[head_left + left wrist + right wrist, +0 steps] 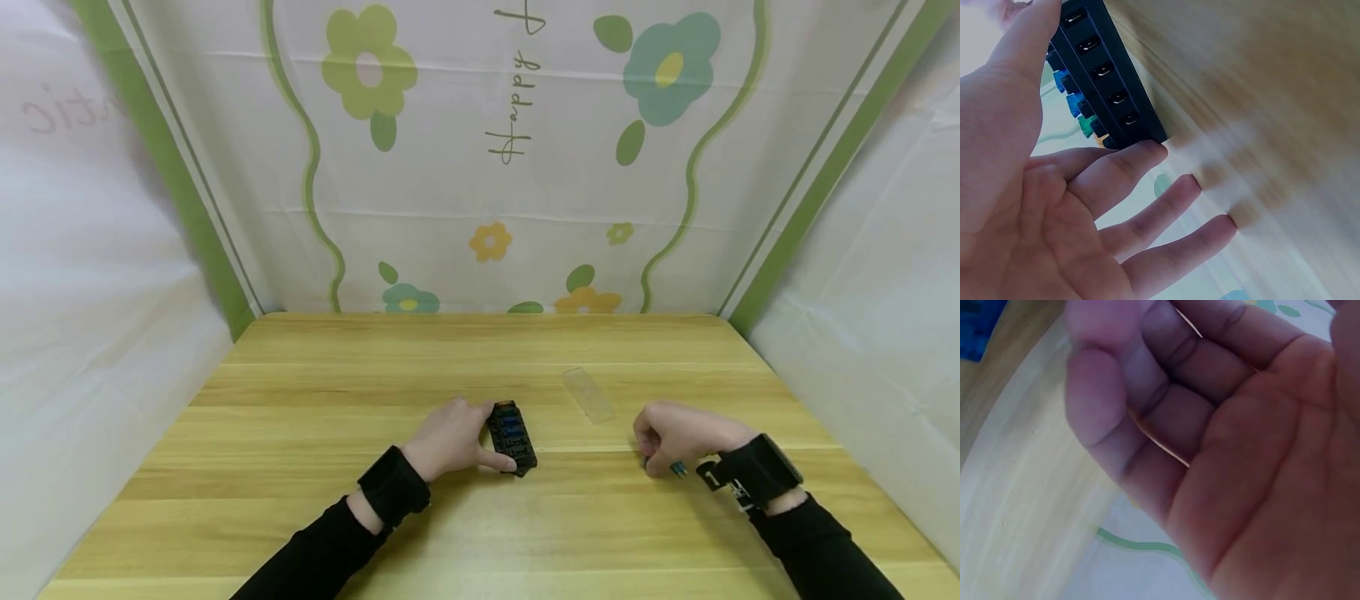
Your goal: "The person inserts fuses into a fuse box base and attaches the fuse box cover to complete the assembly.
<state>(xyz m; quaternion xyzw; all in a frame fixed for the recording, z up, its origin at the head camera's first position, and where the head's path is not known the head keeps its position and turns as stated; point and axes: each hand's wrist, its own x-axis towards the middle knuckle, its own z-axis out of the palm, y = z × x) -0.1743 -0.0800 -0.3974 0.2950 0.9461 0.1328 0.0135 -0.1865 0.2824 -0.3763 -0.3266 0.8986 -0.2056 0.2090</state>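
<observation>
A black fuse box (pixel 513 438) with a row of blue blade fuses and an orange one at its far end lies on the table. My left hand (pixel 453 440) grips it from the left, thumb at the near end and index finger at the far end. In the left wrist view its side slots face the camera, and the other fingertips (pixel 1225 222) rest close over the wood. My right hand (pixel 686 435) is low at the right, fingers curled, thumb and index pinching a small blade fuse (pixel 646 461), mostly hidden. Another blue fuse (pixel 678 469) lies beneath the palm.
A clear plastic cover (pixel 588 395) lies flat between the hands, farther back. The wooden table (pixel 322 400) is walled at the back and sides by a white cloth (pixel 450 167) with printed flowers.
</observation>
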